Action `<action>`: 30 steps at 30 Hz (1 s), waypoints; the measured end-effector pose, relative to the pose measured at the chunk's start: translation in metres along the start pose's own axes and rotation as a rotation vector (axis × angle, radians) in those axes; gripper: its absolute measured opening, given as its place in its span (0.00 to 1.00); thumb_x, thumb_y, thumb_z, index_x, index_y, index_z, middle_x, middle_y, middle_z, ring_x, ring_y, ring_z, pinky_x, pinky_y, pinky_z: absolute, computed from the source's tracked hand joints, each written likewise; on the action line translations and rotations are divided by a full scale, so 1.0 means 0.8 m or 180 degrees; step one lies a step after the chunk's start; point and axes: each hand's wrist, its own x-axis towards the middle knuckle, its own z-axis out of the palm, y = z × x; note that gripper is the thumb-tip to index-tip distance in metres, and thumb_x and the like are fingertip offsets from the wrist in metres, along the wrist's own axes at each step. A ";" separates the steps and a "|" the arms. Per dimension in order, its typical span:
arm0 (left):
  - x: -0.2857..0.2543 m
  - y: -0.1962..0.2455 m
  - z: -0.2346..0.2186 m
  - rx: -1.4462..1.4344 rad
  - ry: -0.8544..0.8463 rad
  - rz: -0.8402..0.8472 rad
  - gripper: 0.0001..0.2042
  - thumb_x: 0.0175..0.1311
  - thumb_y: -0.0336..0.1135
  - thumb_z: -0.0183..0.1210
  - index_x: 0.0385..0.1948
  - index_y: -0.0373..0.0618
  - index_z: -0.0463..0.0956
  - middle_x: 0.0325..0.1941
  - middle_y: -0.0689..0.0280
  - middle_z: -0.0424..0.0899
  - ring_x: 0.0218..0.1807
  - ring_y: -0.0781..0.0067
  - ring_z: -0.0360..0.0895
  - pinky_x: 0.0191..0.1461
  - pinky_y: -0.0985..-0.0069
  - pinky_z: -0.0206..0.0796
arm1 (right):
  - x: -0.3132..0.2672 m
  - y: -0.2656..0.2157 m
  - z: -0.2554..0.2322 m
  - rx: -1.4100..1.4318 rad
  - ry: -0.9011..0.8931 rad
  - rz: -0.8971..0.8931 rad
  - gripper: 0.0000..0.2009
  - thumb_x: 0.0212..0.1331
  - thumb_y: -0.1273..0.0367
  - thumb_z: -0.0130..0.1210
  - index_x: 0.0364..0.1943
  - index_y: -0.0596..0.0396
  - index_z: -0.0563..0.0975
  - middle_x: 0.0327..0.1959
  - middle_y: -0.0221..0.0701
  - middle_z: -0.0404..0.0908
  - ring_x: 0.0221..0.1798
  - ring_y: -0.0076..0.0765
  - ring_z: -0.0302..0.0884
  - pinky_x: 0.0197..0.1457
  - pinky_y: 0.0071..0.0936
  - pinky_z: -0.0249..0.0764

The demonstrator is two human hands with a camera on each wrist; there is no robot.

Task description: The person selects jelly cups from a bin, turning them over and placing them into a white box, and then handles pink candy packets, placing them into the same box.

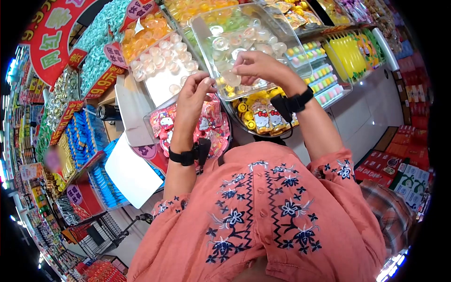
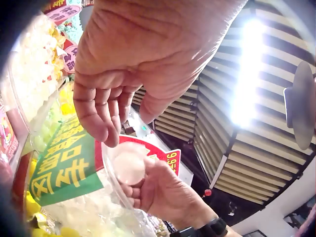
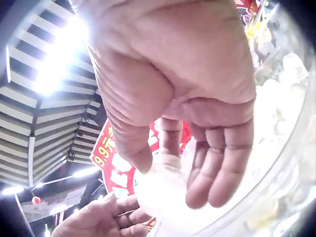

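My right hand [image 1: 265,69] is over the front of a clear plastic bin [image 1: 300,70] of translucent round jelly cups. It pinches one pale jelly cup [image 2: 129,168] between thumb and fingers; in the right wrist view the same cup [image 3: 159,190] shows whitish below the fingertips. To its left, my left hand [image 1: 191,96] hovers beside the bin's corner, its fingers loosely bent and holding nothing. In the left wrist view those left fingers [image 2: 101,116] hang just above the cup. Pinkish-white jelly cups [image 1: 162,58] lie in the neighbouring bin.
Pink character-printed packets [image 1: 202,124] and yellow packets [image 1: 268,115] sit along the near side. On the right are trays of pastel sweets [image 1: 324,82] and yellow packs [image 1: 345,52]. A white sheet [image 1: 131,171] and blue-wrapped goods [image 1: 101,185] are at left, with a shopping cart [image 1: 96,237] beyond.
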 end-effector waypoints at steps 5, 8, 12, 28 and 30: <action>-0.007 0.026 0.019 -0.0397 -0.0362 -0.0094 0.25 0.70 0.38 0.58 0.64 0.36 0.63 0.54 0.58 0.78 0.49 0.69 0.82 0.44 0.76 0.75 | -0.021 -0.014 0.030 -0.0080 0.0298 -0.0982 0.11 0.59 0.68 0.62 0.44 0.55 0.79 0.34 0.25 0.81 0.39 0.19 0.78 0.44 0.20 0.75; -0.001 0.018 0.013 -0.0528 -0.0458 0.0038 0.27 0.69 0.36 0.60 0.65 0.34 0.62 0.56 0.55 0.77 0.51 0.64 0.82 0.47 0.72 0.78 | -0.027 -0.013 0.040 -0.0215 0.0388 -0.1160 0.14 0.58 0.68 0.61 0.49 0.55 0.79 0.36 0.26 0.82 0.42 0.21 0.78 0.47 0.23 0.75; -0.006 0.016 0.011 -0.0655 -0.0517 0.0150 0.28 0.68 0.34 0.61 0.66 0.35 0.61 0.56 0.55 0.77 0.52 0.64 0.82 0.49 0.72 0.78 | -0.030 -0.010 0.049 0.0010 0.0386 -0.1282 0.19 0.59 0.70 0.58 0.56 0.55 0.75 0.46 0.30 0.81 0.48 0.25 0.79 0.53 0.26 0.76; -0.011 0.015 0.009 -0.0673 -0.0098 0.0341 0.23 0.67 0.31 0.58 0.63 0.39 0.66 0.57 0.63 0.76 0.51 0.75 0.76 0.50 0.76 0.72 | -0.028 -0.010 0.062 0.0337 0.0337 -0.1036 0.19 0.67 0.69 0.54 0.61 0.56 0.70 0.51 0.30 0.76 0.52 0.24 0.77 0.55 0.24 0.76; -0.009 0.013 0.006 -0.0631 -0.0075 0.0352 0.21 0.67 0.31 0.58 0.62 0.39 0.68 0.56 0.64 0.77 0.50 0.76 0.75 0.50 0.76 0.71 | -0.027 -0.008 0.062 0.0459 0.0316 -0.1008 0.18 0.67 0.69 0.54 0.59 0.57 0.70 0.50 0.29 0.76 0.51 0.23 0.77 0.53 0.23 0.77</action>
